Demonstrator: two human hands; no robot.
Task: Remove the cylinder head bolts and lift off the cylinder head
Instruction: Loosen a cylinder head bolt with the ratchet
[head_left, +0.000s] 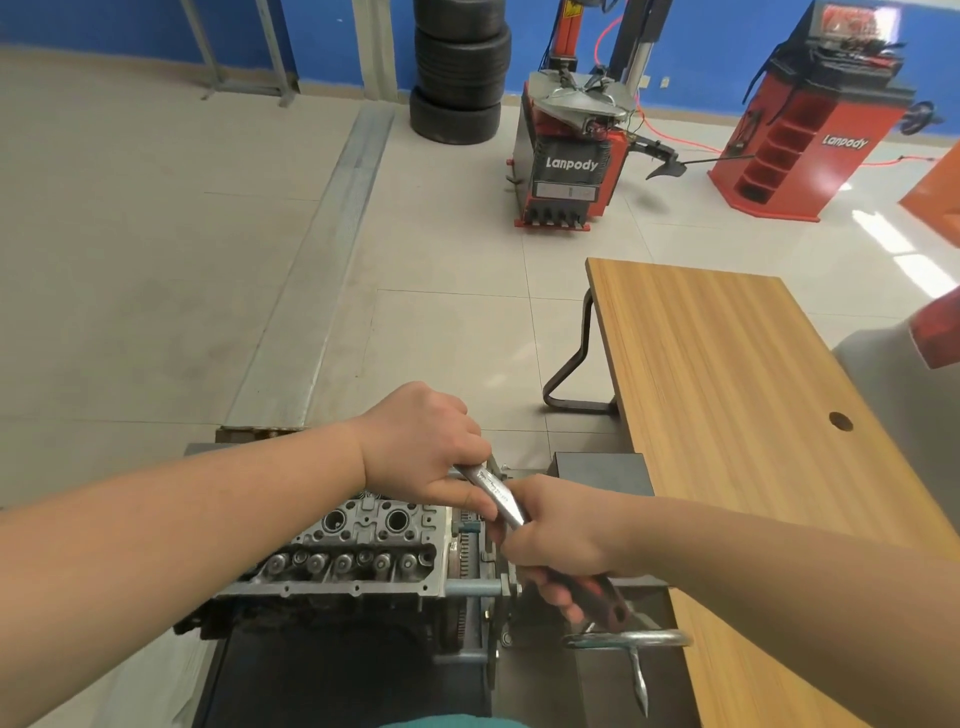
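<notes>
Both of mine grip the wrench (496, 493), left hand (426, 447) at its head, right hand (556, 545) on the handle; slipping off a bolt could bash my knuckles against the cylinder head (358, 551).

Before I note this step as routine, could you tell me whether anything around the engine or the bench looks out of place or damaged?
Nothing stands out. The cylinder head sits level on the engine, the left hand and right hand both grip the wrench, and the wooden table beside them shows no spill or damage.
</notes>
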